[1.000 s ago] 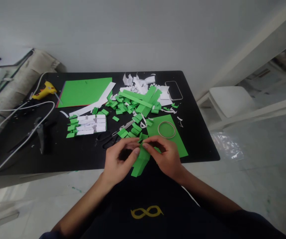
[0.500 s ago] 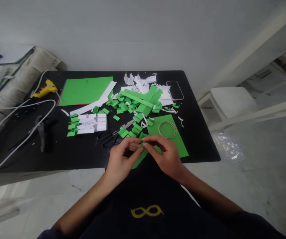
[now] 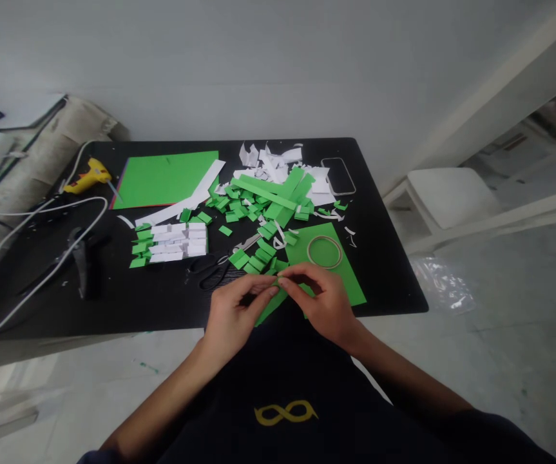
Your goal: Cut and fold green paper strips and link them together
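Note:
My left hand (image 3: pixel 239 310) and my right hand (image 3: pixel 320 299) meet at the table's near edge, thumbs and index fingers pinched. Between their fingertips is a small green paper piece (image 3: pixel 279 281), mostly covered by the fingers. Just below it, a green paper strip (image 3: pixel 270 310) slants down toward my body; whether it joins the held piece I cannot tell. Beyond my fingers lie several folded green paper pieces (image 3: pixel 257 261) in a row. Black-handled scissors (image 3: pixel 214 274) rest left of them. A green sheet (image 3: pixel 350 274) lies beside my right hand, with a tape ring (image 3: pixel 325 252) on it.
On the black table (image 3: pixel 127 296) are a block of interlocked white and green folded paper (image 3: pixel 178 241), a yellow glue gun (image 3: pixel 91 177), pliers (image 3: pixel 80 258) under a white cable, green sheets (image 3: pixel 166 180), a heap of white scraps (image 3: pixel 272 161) and a phone-shaped frame (image 3: pixel 339 176).
Both hands stay pinched together in nearly the same place, with only slight finger movement. The view has shifted a little; the things on the table look unmoved.

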The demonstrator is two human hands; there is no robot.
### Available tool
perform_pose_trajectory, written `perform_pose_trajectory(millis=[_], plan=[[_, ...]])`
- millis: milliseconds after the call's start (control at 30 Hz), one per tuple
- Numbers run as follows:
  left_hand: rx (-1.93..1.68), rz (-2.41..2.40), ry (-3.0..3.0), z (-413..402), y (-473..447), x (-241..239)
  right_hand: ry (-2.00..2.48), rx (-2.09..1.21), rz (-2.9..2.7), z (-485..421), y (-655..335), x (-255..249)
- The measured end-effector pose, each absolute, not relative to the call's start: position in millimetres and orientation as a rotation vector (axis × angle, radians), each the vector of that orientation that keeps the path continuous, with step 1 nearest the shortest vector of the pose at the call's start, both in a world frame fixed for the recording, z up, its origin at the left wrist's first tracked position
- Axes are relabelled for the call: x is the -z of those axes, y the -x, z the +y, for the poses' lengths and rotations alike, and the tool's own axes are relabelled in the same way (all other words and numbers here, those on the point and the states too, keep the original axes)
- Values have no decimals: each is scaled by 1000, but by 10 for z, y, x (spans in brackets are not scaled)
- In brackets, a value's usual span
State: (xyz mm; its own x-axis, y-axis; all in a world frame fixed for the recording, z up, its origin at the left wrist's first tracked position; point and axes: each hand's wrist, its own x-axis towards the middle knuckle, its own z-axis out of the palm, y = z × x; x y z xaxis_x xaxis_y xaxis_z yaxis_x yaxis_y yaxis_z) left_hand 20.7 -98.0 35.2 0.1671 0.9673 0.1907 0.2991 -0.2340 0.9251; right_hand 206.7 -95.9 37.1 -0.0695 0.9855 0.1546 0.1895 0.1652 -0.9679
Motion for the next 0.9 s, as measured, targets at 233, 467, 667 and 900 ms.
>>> perform_pose_trajectory(millis=[233,467,667,900], plan=[[-1105,1269,-1679,-979,-217,-372,1179,-1056,-1450,-963,-2073,-377],[-1107,1251,-1667,-975,-224,-384,1164,-1025,-1464,-962,-2063,-394],[-1156,1277,-1562,-972,-237,-398,1176,-1071,-1444,-962,-2084,-392],[-1163,1251,-1491,-956,-234,-402,1219,-1056,-1490,-957,-2111,-357]])
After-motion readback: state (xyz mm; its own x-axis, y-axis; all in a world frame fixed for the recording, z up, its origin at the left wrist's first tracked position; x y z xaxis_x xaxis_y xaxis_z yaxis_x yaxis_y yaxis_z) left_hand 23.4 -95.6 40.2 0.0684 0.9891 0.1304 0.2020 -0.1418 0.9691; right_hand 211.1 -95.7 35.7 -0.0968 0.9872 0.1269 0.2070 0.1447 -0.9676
